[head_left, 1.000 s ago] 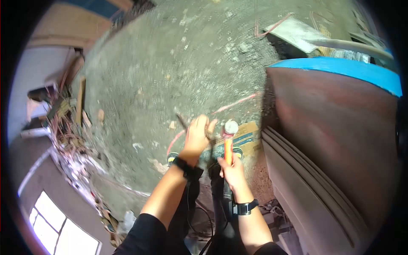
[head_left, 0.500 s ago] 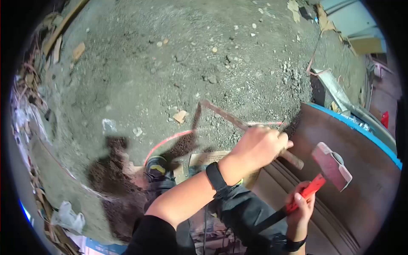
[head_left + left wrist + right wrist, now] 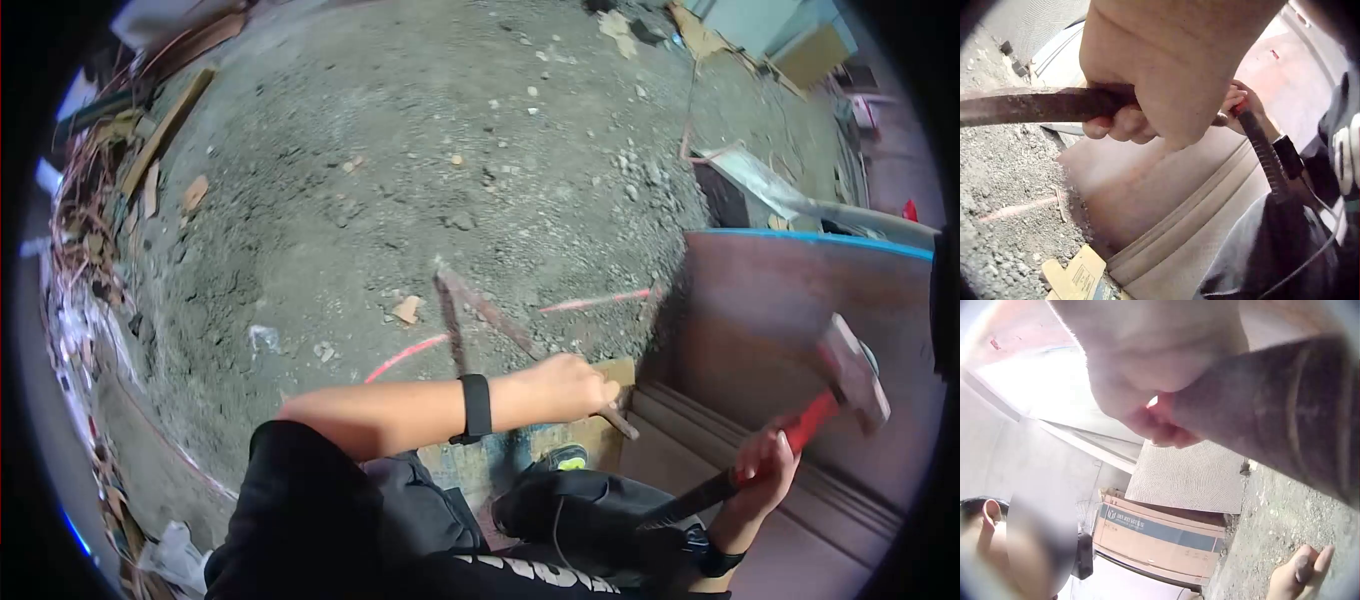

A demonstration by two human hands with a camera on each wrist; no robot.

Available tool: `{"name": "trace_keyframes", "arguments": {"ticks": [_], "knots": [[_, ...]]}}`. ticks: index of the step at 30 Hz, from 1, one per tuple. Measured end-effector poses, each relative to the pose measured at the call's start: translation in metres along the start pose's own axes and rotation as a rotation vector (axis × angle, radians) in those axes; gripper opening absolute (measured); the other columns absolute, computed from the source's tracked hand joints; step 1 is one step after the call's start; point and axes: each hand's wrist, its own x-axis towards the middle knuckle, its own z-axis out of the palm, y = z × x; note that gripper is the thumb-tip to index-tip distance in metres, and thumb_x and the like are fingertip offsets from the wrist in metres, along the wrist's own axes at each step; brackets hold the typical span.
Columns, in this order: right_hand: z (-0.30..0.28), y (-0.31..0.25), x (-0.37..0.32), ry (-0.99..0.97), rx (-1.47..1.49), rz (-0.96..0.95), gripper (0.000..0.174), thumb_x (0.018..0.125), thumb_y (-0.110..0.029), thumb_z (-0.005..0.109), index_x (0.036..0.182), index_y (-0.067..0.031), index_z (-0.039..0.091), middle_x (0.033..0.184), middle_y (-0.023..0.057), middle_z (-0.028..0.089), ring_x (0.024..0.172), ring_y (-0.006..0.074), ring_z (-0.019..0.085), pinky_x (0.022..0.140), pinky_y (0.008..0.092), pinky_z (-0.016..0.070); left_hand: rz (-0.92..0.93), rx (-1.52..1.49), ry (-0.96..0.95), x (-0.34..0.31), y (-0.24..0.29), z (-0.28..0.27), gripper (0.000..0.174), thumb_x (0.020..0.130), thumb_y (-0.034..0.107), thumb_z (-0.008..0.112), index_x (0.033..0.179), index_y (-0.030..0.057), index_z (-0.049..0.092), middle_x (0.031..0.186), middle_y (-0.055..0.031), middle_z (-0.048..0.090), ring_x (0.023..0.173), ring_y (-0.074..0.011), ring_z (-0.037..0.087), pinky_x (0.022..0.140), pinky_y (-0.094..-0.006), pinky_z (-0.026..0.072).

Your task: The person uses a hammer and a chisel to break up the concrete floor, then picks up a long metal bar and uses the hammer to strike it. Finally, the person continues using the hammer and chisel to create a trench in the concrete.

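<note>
My left hand (image 3: pixel 565 388) grips a long rusty steel chisel (image 3: pixel 490 312). Its far end meets the rubble floor, where its shadow joins it, and its short butt end sticks out beyond my fist. To the right, my right hand (image 3: pixel 768 465) holds a hammer by its red and black handle (image 3: pixel 690 500). The heavy hammer head (image 3: pixel 855 375) is raised, well apart from the chisel's butt. In the left wrist view, the chisel bar (image 3: pixel 1022 106) passes through my curled fingers. The ribbed black handle (image 3: pixel 1272 406) fills the right wrist view's upper right.
Brown boards (image 3: pixel 700 425) lean at the right beside a blue-edged panel (image 3: pixel 790 290). Flattened cardboard (image 3: pixel 585 440) lies by my shoe (image 3: pixel 550 465). A pink line (image 3: pixel 410 355) crosses the gritty floor (image 3: pixel 330 200). Tangled scrap (image 3: pixel 90 210) lines the left side. A carton (image 3: pixel 1154 540) shows in the right wrist view.
The hammer has swung up and out to the right, away from the chisel. My left hand keeps its grip. The view has shifted too.
</note>
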Motion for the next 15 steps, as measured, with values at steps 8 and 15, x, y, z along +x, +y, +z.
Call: {"name": "trace_keyframes", "arguments": {"ticks": [8, 15], "knots": [[-0.021, 0.041, -0.008, 0.010, 0.001, -0.120, 0.020, 0.094, -0.028, 0.046, 0.092, -0.0077, 0.047, 0.061, 0.0001, 0.040, 0.044, 0.0082, 0.038, 0.039, 0.0236, 0.0320, -0.042, -0.001, 0.023, 0.017, -0.022, -0.001, 0.017, 0.068, 0.015, 0.065, 0.082, 0.0112, 0.057, 0.068, -0.0091, 0.060, 0.065, -0.0301, 0.061, 0.055, -0.0418, 0.0477], [0.026, 0.031, -0.007, 0.101, 0.032, 0.168, 0.027, 0.092, -0.034, 0.049, 0.089, -0.0067, 0.049, 0.062, 0.0017, 0.046, 0.045, 0.0080, 0.039, 0.037, 0.0221, 0.0309, -0.210, -0.023, 0.176, 0.045, -0.033, -0.030, 0.016, 0.071, 0.012, 0.063, 0.082, 0.0075, 0.054, 0.070, -0.0144, 0.059, 0.067, -0.0341, 0.059, 0.056, -0.0423, 0.0468]]}}
